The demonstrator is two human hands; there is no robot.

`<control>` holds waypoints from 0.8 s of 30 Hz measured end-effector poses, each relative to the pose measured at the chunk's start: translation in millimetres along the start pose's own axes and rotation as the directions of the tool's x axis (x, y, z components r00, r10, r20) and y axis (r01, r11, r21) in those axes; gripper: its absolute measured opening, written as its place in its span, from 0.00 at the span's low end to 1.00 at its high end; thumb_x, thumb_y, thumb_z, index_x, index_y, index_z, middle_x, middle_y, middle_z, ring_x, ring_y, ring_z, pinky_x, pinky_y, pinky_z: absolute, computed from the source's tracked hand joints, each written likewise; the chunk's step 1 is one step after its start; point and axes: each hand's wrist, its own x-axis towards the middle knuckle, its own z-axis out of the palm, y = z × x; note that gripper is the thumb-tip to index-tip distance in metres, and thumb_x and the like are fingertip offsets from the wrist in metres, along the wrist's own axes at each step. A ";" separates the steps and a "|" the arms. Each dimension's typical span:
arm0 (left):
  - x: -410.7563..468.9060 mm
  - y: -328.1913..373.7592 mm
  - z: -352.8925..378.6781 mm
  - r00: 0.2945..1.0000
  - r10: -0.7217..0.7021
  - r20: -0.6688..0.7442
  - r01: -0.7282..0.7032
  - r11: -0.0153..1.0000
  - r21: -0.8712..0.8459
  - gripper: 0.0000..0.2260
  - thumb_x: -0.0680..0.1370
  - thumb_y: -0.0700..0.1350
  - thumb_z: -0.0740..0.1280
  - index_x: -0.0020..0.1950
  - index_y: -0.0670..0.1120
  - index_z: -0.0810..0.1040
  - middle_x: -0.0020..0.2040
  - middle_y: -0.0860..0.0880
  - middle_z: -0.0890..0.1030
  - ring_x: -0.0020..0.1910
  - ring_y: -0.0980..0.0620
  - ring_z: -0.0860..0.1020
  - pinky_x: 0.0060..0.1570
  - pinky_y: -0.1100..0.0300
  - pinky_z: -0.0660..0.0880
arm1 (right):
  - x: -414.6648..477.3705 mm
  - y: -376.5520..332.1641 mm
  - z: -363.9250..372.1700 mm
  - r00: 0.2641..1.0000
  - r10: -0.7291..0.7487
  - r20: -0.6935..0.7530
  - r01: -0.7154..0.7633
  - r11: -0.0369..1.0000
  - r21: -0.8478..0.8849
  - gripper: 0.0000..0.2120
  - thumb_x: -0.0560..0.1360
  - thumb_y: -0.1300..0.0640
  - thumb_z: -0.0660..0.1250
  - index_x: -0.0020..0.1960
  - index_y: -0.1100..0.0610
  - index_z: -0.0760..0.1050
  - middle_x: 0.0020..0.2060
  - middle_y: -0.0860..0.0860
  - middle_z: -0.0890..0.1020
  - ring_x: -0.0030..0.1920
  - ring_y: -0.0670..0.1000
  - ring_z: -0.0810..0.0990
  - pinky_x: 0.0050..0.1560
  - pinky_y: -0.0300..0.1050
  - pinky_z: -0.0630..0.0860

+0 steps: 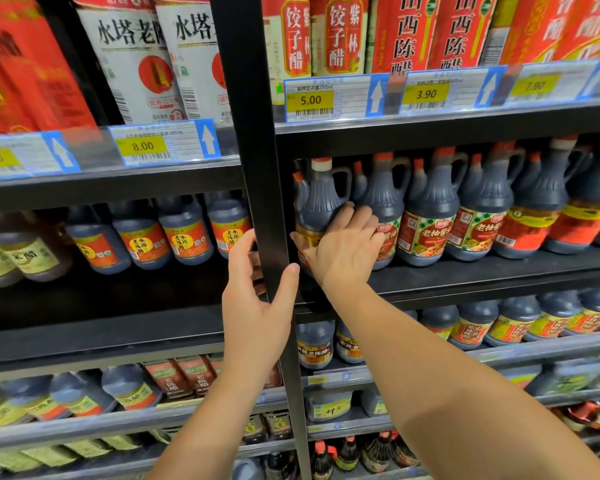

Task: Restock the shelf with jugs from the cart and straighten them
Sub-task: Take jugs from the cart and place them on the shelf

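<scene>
My right hand is on the jug that stands at the far left end of the middle shelf, right against the black upright post. My thumb lies to the left across its label and my fingers curve round its belly on the right, so I am holding it while it stands on the shelf board. The jug is full of a dark liquid almost to the neck, has a white cap with a red top, and its loop handle points right. Just beside it, touching or nearly so, runs a row of like jugs, all filled dark, with red caps and red-and-green labels; more necks show behind them in a second rank. My left hand is lower and to the left, open and holding nothing: its fingers are relaxed on the left side of the post and its thumb reaches across the post's front; whether it touches the post I cannot tell. In the bay left of the post stand smaller dark bottles with orange labels, and further left paler bottles with yellow labels. The shelf above carries red and white packs with yellow price tags under them. Below, more dark jugs fill the lower shelf.
</scene>
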 end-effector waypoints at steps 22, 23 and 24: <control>-43.2 2.8 20.6 0.965 0.064 -0.255 -0.035 0.993 0.115 0.25 0.73 0.50 0.70 0.68 0.45 0.67 0.60 0.51 0.67 0.57 0.51 0.72 0.48 0.59 0.74 | -46.4 106.8 -34.8 0.984 -0.158 0.080 0.116 0.918 0.380 0.33 0.71 0.34 0.66 0.67 0.52 0.65 0.55 0.48 0.71 0.53 0.51 0.76 0.38 0.46 0.74; -48.2 5.9 24.7 0.962 0.088 -0.258 -0.054 0.990 0.133 0.25 0.73 0.49 0.70 0.67 0.43 0.68 0.61 0.51 0.66 0.57 0.50 0.71 0.48 0.58 0.73 | -51.4 119.3 -38.9 0.984 -0.145 0.102 0.093 0.914 0.395 0.32 0.71 0.34 0.65 0.67 0.51 0.64 0.55 0.47 0.71 0.51 0.50 0.77 0.38 0.46 0.74; -53.8 9.9 29.7 0.963 0.122 -0.242 -0.085 0.984 0.158 0.24 0.73 0.48 0.70 0.66 0.42 0.69 0.61 0.51 0.66 0.57 0.49 0.71 0.49 0.57 0.73 | -56.4 131.3 -43.4 0.984 -0.129 0.121 0.070 0.912 0.405 0.31 0.72 0.35 0.65 0.68 0.50 0.64 0.55 0.46 0.71 0.50 0.49 0.76 0.38 0.46 0.74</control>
